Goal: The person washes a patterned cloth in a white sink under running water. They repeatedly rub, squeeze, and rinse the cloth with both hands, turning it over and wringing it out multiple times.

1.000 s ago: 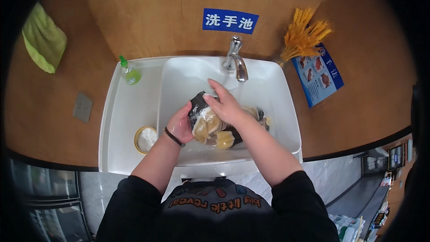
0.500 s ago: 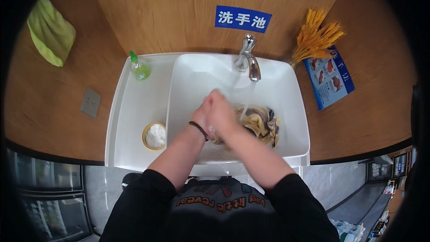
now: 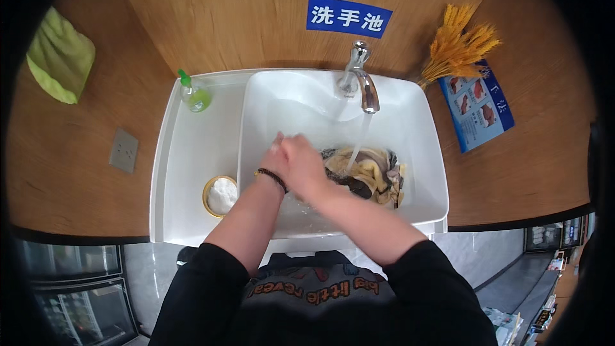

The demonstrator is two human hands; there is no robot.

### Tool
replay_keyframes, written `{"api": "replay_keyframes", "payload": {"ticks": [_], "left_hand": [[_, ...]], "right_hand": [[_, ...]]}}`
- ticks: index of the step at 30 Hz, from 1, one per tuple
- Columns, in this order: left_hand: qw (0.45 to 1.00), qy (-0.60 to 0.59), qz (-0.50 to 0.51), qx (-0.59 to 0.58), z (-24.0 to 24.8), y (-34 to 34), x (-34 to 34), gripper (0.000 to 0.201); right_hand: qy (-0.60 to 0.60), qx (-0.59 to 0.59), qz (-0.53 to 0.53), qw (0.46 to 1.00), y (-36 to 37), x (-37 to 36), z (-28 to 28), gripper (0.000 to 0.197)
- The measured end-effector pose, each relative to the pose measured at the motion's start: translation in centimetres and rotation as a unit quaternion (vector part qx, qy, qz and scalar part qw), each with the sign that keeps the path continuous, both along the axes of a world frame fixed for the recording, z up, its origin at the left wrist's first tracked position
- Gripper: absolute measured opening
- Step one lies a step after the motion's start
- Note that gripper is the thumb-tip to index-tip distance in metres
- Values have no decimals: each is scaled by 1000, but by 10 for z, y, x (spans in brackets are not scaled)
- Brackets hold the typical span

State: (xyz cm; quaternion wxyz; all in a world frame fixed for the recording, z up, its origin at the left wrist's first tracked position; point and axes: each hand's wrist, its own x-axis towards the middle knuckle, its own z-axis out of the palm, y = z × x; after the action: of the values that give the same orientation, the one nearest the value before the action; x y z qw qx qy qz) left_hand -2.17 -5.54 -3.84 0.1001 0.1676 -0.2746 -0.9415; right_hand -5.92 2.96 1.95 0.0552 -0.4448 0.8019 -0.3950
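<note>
Over the left half of the white sink, my two hands are pressed together. My right hand lies across my left hand with its fingers folded round it. The left fingers are mostly hidden behind the right hand, and both are a little blurred. No object shows between them. A dark beaded bracelet circles my left wrist. To the right of my hands, a wet patterned cloth in beige, grey and black lies bunched in the sink. Water runs onto it from the chrome tap.
A bowl of white powder and a pump bottle of green liquid stand on the left ledge. Dried orange stalks and a blue leaflet are at the right wall. A green towel hangs left.
My joined hands have shifted left and slightly down, away from the cloth, which shows more now. The whole view has tilted a little. Water keeps running.
</note>
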Motion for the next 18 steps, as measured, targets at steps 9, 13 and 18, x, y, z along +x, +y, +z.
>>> {"api": "replay_keyframes", "payload": {"ticks": [9,13,18], "left_hand": [[990,-104,72,60,7,10,-10,39],[990,84,-16,111,-30,11,-2,31],[984,122,-62,110,-6,6,-6,30]], "right_hand": [[38,2,-40,998,-7,-2,6,29],[14,49,-20,999,-9,-6,-1,29],[21,4,-41,999,-7,-8,7,31]]}}
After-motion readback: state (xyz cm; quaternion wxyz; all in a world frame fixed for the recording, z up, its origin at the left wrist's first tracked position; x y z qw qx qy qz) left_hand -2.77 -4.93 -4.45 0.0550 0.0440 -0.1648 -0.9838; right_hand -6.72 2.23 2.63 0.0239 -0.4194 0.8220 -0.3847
